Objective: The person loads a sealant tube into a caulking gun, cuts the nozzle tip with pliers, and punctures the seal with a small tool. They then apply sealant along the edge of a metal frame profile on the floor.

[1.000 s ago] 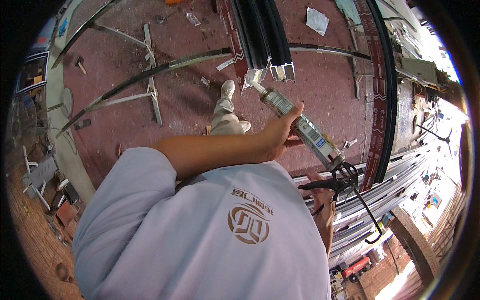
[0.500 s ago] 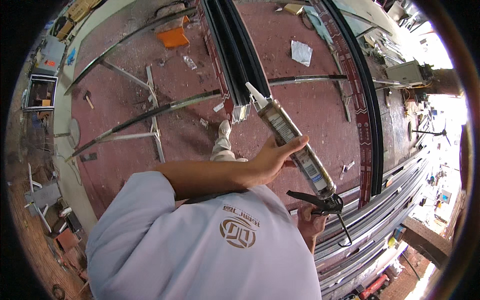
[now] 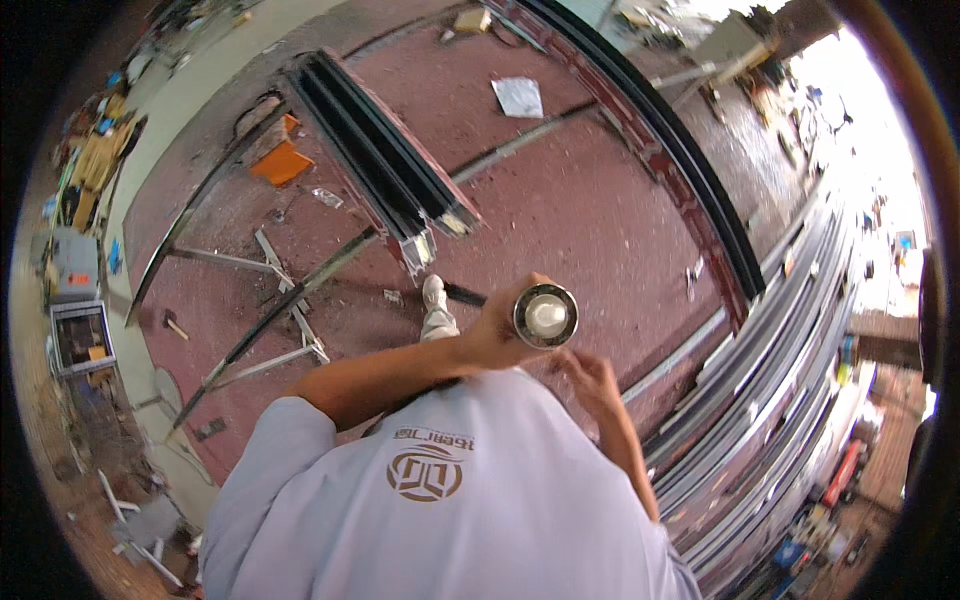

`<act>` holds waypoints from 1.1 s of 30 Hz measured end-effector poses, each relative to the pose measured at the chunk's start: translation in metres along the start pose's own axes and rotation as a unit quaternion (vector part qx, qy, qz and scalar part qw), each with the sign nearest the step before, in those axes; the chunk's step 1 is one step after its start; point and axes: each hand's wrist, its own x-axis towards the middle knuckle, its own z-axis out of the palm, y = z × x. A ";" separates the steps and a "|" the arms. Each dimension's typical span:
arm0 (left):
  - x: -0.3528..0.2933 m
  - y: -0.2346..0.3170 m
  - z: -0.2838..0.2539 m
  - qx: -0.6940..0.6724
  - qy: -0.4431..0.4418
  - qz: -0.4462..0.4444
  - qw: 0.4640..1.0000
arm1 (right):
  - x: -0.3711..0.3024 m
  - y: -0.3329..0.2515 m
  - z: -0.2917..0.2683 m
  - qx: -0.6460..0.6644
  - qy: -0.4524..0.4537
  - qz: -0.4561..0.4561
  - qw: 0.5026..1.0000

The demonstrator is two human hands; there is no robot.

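Caulking gun (image 3: 546, 316) swung, long axis diagonal to near end-on since last frame, just right of frame centre, left hand (image 3: 494, 330) wrapped round it, right hand (image 3: 590, 384) just below-right, blurred, can't tell its grip.

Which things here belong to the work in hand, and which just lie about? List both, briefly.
Work in hand, it seems:
cartridge gun, seen end-on in the left hand; the right hand is close by, its grip unclear
black profiles, cut ends toward the person

Lying about on the floor:
orange piece
white sheet
hammer
clear scrap
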 end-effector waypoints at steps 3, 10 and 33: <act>-0.011 -0.014 -0.008 0.026 -0.064 0.024 0.997 | -0.024 -0.063 0.002 0.012 0.065 -0.225 0.972; -0.015 -0.020 -0.006 0.041 -0.133 0.026 0.990 | -0.036 -0.138 0.016 -0.061 0.031 -0.515 0.854; -0.010 -0.022 0.005 0.033 -0.209 -0.038 0.977 | -0.027 -0.127 0.024 -0.121 0.208 -0.626 0.742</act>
